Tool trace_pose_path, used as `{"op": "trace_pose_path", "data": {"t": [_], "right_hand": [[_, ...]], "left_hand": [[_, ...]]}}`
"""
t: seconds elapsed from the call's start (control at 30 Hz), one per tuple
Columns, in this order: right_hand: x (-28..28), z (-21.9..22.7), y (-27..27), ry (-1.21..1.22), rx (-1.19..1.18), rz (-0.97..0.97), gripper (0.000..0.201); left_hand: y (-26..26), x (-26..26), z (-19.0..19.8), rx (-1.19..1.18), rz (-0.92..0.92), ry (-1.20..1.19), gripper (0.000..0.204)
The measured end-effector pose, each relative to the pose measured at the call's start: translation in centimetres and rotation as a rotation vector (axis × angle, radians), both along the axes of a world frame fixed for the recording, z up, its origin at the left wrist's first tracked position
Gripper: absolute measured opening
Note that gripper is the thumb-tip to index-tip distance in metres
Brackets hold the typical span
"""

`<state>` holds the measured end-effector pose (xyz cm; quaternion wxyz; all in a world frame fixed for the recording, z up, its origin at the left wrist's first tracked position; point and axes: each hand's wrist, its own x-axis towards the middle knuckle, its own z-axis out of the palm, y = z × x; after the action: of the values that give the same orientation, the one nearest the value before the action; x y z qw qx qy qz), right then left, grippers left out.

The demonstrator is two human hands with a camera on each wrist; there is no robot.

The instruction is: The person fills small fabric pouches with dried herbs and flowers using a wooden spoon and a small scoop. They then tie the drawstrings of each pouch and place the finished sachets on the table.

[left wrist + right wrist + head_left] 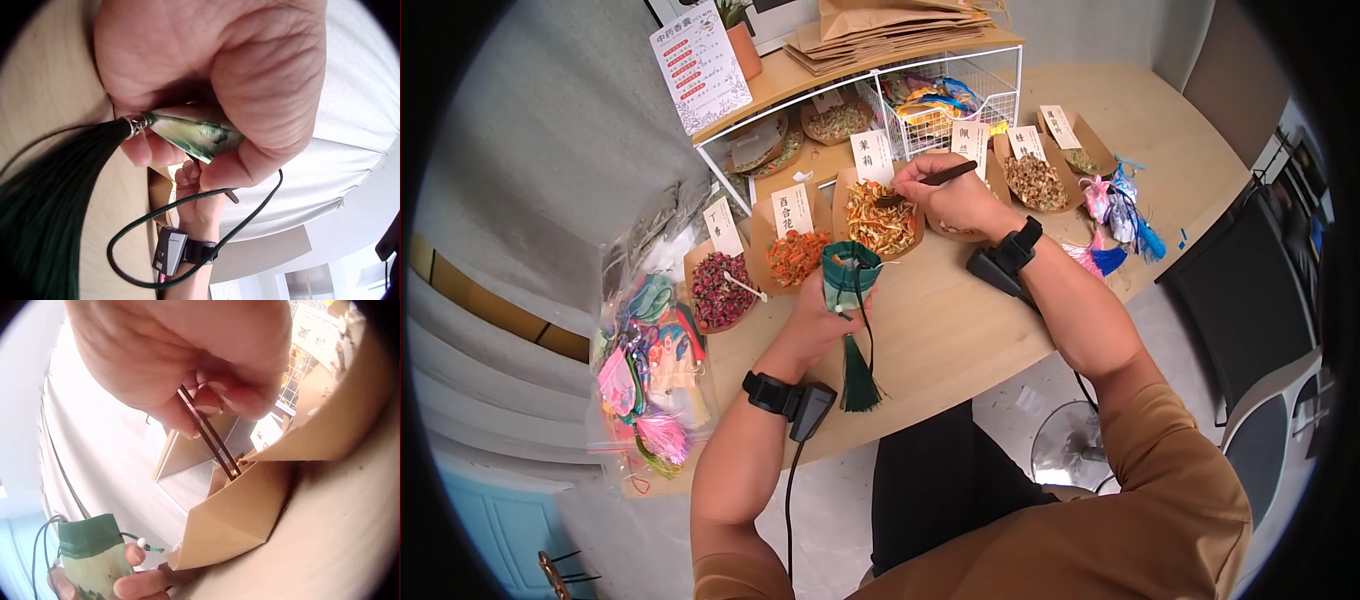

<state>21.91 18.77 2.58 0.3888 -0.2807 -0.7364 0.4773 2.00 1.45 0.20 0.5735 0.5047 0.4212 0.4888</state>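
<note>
My left hand [805,325] grips a small green drawstring pouch [850,285] from below, its mouth upward. A dark green tassel [56,194] hangs from the pouch, and a green cord [150,215] loops beside it. My right hand [960,195] pinches a slim dark brown utensil [945,175]. In the right wrist view the utensil appears as two parallel dark strips, its lower end reaching into a kraft paper tray [231,519]. That tray holds orange and cream dried strips [882,225].
Trays of dark red buds [720,290], orange petals [795,258] and brown pieces [1032,183] line the table, with paper labels behind. A white wire basket [948,130] stands under a wooden shelf. Tasselled sachets lie right [1112,210]; a plastic bag of pouches [650,360] lies left.
</note>
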Motion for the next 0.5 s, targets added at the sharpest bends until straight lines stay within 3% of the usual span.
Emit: {"op": "trace_pose_path", "data": {"t": [0.33,0.5], "right_hand": [[0.4,1.3,-0.4,0.156,-0.165,0.063,0.012],[0.5,1.6,-0.8,0.264,-0.281,0.189,0.012]], "left_hand": [[0.0,-0.1,0.0,0.002,0.025,-0.020,0.056],[0.2,-0.2,-0.3,0.012,0.042,-0.025,0.057]]}}
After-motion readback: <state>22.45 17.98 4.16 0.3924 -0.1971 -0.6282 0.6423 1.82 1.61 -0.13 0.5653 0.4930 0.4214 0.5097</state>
